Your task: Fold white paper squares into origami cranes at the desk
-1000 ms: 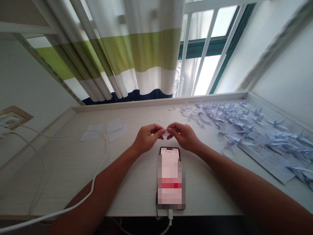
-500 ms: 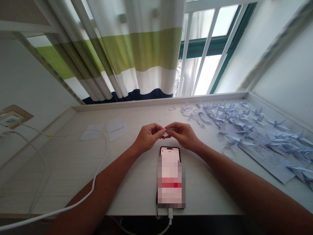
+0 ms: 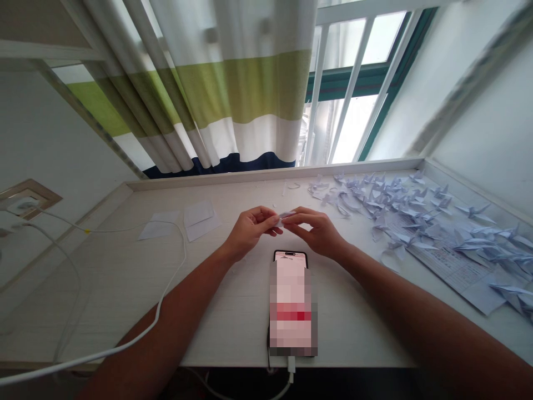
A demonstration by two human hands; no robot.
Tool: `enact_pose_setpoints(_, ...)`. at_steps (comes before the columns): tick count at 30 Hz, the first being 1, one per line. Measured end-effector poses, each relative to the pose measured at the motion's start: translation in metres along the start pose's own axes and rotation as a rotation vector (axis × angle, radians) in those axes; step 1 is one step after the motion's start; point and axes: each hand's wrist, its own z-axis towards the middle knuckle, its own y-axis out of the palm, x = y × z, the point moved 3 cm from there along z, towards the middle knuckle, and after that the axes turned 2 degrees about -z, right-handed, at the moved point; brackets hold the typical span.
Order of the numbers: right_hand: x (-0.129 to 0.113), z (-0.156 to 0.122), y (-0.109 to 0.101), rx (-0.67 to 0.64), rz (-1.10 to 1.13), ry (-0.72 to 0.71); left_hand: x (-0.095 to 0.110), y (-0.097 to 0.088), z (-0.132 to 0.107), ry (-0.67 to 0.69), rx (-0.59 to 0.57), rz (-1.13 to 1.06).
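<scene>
Between my two hands, above the phone's top edge, is a small folded piece of white paper (image 3: 285,215). My left hand (image 3: 252,229) pinches its left side between thumb and fingers. From the other side, my right hand (image 3: 314,226) closes thumb and fingertips on the paper's right end. Most of the folds are hidden by my fingers. Folded paper cranes (image 3: 406,236) lie in a loose heap on the right side of the desk. Flat white paper sheets (image 3: 200,214) rest on the desk beyond my left forearm.
A phone (image 3: 290,300) with a charging cable (image 3: 291,364) lies at the desk's near edge. One white cord (image 3: 183,244) runs from the wall socket (image 3: 31,197) across my left forearm. A printed sheet (image 3: 458,278) sits under some cranes. Curtains and window bars stand behind.
My fingers have shifted on the paper, and more of it now shows, tilted up above the fingertips. My right fingers have straightened slightly. The view has moved a little.
</scene>
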Motion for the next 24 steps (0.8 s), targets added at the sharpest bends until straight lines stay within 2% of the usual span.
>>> enact_pose_setpoints(4, 0.001, -0.001, 0.000, -0.020, -0.045, -0.067, -0.002, 0.000, 0.000, 0.003, 0.044, -0.046)
enact_pose_setpoints(8, 0.002, -0.001, -0.001, -0.033, -0.070, -0.063, -0.002, 0.000, -0.001, -0.007, 0.050, -0.058)
enact_pose_setpoints(11, 0.000, 0.000, -0.001, -0.055, -0.064, -0.042, -0.003, 0.002, -0.002, -0.024, 0.037, -0.048)
enact_pose_setpoints(17, -0.006, 0.002, 0.001, -0.030, -0.095, 0.013, -0.004, 0.005, -0.003, -0.025, 0.096, -0.039)
enact_pose_setpoints(20, -0.008, 0.003, 0.002, 0.018, -0.078, 0.063, -0.005, 0.007, -0.003, -0.015, 0.117, -0.054)
enact_pose_setpoints(24, -0.005, 0.001, 0.004, 0.087, 0.051, 0.168, -0.006, 0.010, -0.004, -0.015, 0.111, -0.105)
